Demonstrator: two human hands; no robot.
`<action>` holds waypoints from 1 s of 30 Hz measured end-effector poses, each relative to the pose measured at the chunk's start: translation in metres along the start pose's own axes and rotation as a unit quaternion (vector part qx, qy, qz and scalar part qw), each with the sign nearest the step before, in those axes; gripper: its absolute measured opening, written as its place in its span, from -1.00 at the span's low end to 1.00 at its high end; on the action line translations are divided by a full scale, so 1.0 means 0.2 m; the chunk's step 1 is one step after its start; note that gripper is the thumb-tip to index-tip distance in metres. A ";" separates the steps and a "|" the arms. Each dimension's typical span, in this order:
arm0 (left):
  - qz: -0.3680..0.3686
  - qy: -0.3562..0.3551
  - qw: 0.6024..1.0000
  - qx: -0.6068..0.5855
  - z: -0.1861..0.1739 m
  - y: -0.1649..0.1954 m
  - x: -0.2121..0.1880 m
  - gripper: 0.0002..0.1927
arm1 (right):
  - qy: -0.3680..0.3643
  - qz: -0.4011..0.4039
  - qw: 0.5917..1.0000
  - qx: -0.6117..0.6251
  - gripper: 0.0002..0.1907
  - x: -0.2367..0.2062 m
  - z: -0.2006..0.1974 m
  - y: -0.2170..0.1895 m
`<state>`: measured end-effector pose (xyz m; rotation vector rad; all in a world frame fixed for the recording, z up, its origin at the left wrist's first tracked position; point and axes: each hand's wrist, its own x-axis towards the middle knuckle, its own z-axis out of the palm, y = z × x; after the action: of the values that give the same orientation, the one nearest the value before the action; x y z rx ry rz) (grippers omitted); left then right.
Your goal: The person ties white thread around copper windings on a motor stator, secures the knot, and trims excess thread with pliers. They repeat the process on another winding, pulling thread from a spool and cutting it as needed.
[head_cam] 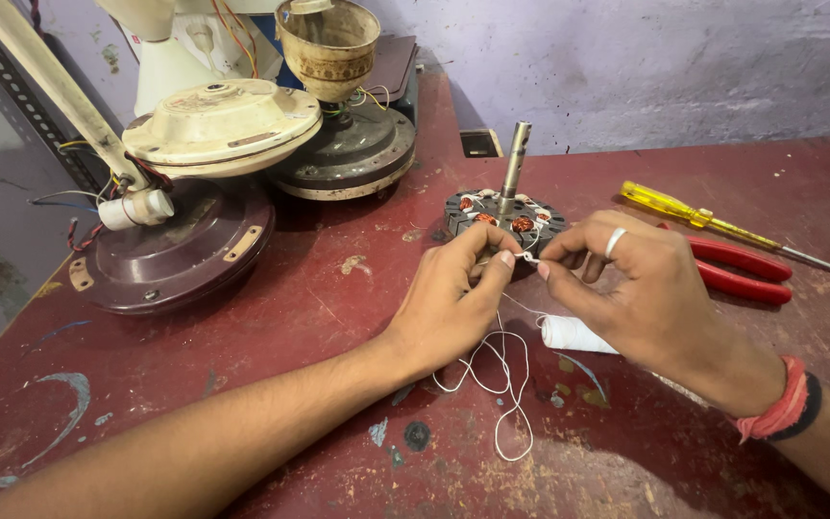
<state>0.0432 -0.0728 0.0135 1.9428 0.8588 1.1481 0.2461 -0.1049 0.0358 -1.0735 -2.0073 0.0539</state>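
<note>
Both hands meet over the worn red table, fingertips almost touching, and between them runs a thin white thread. The left hand pinches the thread between thumb and forefinger, the other fingers curled under; the right hand, a ring on one finger, nips the same thread just across from it, so the short stretch between them looks taut. Slack thread loops down toward the wrists and trails to a white spool lying under the right palm, close enough to feed freely. Just beyond the fingertips sits a motor core with copper coils and an upright steel shaft, within easy reach of the thread. Past the right hand lie red-handled pliers and a yellow screwdriver. Far off to the left, old fan housings are stacked.
</note>
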 end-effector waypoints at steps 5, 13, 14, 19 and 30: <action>0.049 0.002 0.998 -0.038 0.01 -0.03 0.00 -0.83 | 0.014 -0.056 0.998 0.001 -0.55 0.00 0.00 -0.02; 0.052 -0.017 0.994 -0.095 0.02 -0.06 0.01 -0.82 | 0.016 -0.127 0.991 -0.049 -0.60 0.01 0.00 -0.05; 0.043 -0.018 0.995 -0.086 0.02 -0.06 0.00 -0.81 | 0.016 -0.124 0.991 -0.054 -0.62 0.01 0.01 -0.05; 0.043 -0.031 0.993 -0.107 0.02 -0.06 0.00 -0.80 | 0.032 -0.127 0.989 -0.073 -0.75 0.00 0.01 -0.04; 0.034 -0.008 0.998 -0.059 0.01 -0.03 0.00 -0.82 | 0.044 -0.115 0.989 -0.078 -0.83 0.02 -0.02 -0.04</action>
<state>0.0427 -0.0697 0.0075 1.8932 0.7050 1.1947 0.2437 -0.1086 0.0440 -0.9147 -2.0685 -0.2714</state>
